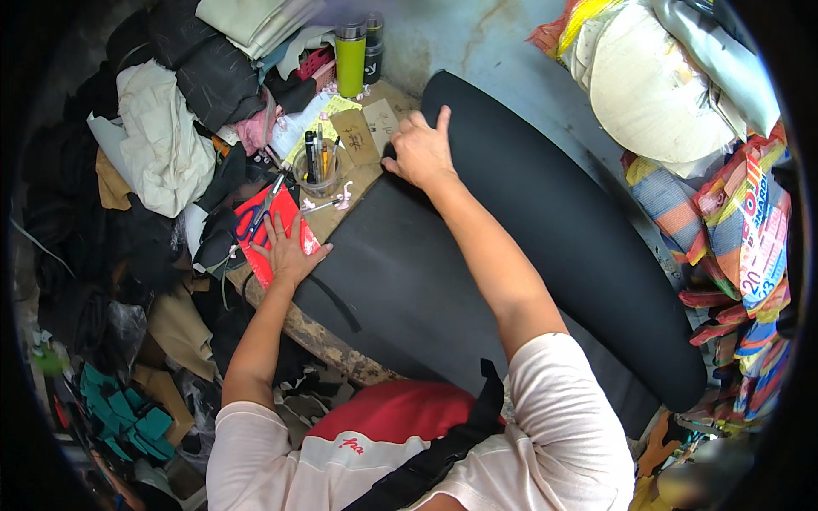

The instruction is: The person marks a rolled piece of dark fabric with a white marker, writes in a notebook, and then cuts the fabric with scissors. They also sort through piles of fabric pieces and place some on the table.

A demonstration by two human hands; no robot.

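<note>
My left hand (290,249) lies spread and flat across a bright red sheet (285,209) at the left end of the table. Blue-handled scissors (254,220) rest on that sheet, just past my fingertips. My right hand (422,152) is at the far end of a smooth dark sheet (409,264) covering the tabletop. Its fingers curl downward, the little finger sticks out, and whatever they pinch is hidden. Beside that hand, a long curved black padded piece (545,213) stretches along the wall side toward the near right.
A clear cup of pens (319,170), brown card tags (356,136) and a green tumbler (350,60) stand on the far left. Fabric scraps (162,136) heap up at left. Striped woven sacks (733,230) and round cream pieces (652,94) crowd the right.
</note>
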